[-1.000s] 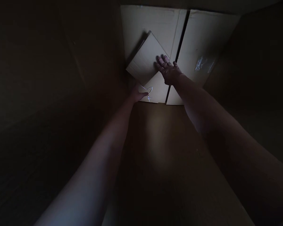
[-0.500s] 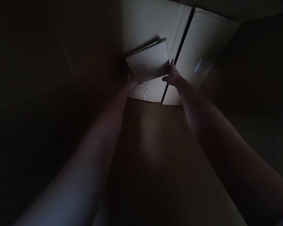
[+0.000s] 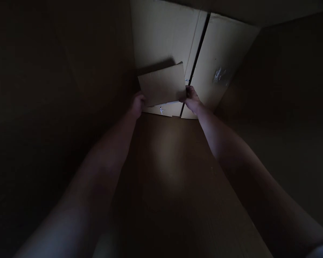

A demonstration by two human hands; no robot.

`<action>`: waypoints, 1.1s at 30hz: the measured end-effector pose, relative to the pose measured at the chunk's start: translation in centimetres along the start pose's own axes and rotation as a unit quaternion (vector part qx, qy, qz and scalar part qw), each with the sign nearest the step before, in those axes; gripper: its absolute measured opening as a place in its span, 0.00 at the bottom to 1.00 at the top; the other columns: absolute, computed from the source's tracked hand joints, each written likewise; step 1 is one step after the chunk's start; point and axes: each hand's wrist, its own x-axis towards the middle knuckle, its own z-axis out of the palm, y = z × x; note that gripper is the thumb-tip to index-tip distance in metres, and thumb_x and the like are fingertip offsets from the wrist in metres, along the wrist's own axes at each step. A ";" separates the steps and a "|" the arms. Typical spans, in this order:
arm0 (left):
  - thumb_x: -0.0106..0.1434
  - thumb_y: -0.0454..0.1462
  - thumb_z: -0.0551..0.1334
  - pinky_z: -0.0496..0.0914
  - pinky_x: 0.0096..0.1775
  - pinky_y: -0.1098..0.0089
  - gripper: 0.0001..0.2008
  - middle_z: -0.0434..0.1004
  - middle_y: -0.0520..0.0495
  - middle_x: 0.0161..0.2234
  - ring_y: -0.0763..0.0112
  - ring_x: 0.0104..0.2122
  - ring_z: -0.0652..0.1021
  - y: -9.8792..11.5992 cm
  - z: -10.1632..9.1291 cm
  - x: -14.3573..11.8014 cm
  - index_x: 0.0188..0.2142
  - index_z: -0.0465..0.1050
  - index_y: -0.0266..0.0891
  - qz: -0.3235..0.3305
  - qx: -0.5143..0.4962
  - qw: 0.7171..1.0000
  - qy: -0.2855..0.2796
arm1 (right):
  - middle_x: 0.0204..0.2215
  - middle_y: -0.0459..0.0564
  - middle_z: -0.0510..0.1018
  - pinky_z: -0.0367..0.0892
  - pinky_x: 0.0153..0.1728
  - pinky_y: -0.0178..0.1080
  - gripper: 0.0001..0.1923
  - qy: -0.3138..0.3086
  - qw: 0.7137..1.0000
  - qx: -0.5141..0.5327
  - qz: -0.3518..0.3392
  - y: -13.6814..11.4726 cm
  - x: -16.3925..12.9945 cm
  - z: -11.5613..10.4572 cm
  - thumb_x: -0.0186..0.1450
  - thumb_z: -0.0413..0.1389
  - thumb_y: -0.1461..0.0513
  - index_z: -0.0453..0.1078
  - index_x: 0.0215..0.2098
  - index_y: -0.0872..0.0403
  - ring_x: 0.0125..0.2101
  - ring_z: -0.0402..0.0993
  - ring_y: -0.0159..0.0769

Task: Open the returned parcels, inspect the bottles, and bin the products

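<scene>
Both my arms reach down into a deep, dark cardboard box. A smaller flat cardboard box (image 3: 163, 85) is tilted between my hands over the large box's bottom flaps (image 3: 167, 36). My left hand (image 3: 137, 104) grips its lower left corner, fingers mostly behind it. At the right edge, my right hand (image 3: 191, 99) is closed on its lower corner, with the thumb at the front. What the smaller box contains, if anything, cannot be seen.
High cardboard walls surround my arms: a near wall (image 3: 167, 157), a left wall (image 3: 70, 71) and a right wall (image 3: 280, 89), all in shadow. A dark seam splits the bottom flaps. Shiny tape (image 3: 219, 75) sticks to the right flap.
My right hand's fingers, spread before, have closed on the smaller box's edge. The smaller box has come lower in view, and its front face now shows more squarely.
</scene>
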 end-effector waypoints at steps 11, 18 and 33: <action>0.54 0.40 0.52 0.67 0.54 0.55 0.32 0.68 0.51 0.58 0.57 0.57 0.69 6.7 -0.2 -8.3 0.60 0.63 0.45 0.064 -0.018 0.997 0.031 | 0.56 0.53 0.70 0.72 0.48 0.43 0.34 0.066 0.991 0.078 0.085 -4.5 -10.7 -5.2 0.65 0.47 0.45 0.51 0.66 0.46 0.45 0.75 0.37; 0.48 0.35 0.55 0.62 0.59 0.54 0.32 0.74 0.50 0.53 0.57 0.55 0.71 11.8 0.0 -16.7 0.56 0.69 0.43 0.172 -0.122 0.976 0.050 | 0.43 0.54 0.75 0.69 0.48 0.42 0.28 0.247 0.960 0.088 0.099 -11.8 -15.7 -9.0 0.66 0.44 0.44 0.70 0.52 0.52 0.43 0.73 0.37; 0.50 0.37 0.58 0.49 0.65 0.59 0.35 0.64 0.52 0.61 0.54 0.65 0.55 24.9 1.0 -42.6 0.60 0.65 0.41 0.261 -0.236 0.935 -0.039 | 0.45 0.53 0.71 0.60 0.56 0.48 0.30 0.287 0.917 0.273 0.036 -26.9 -34.9 -21.4 0.61 0.51 0.41 0.75 0.48 0.53 0.50 0.67 0.43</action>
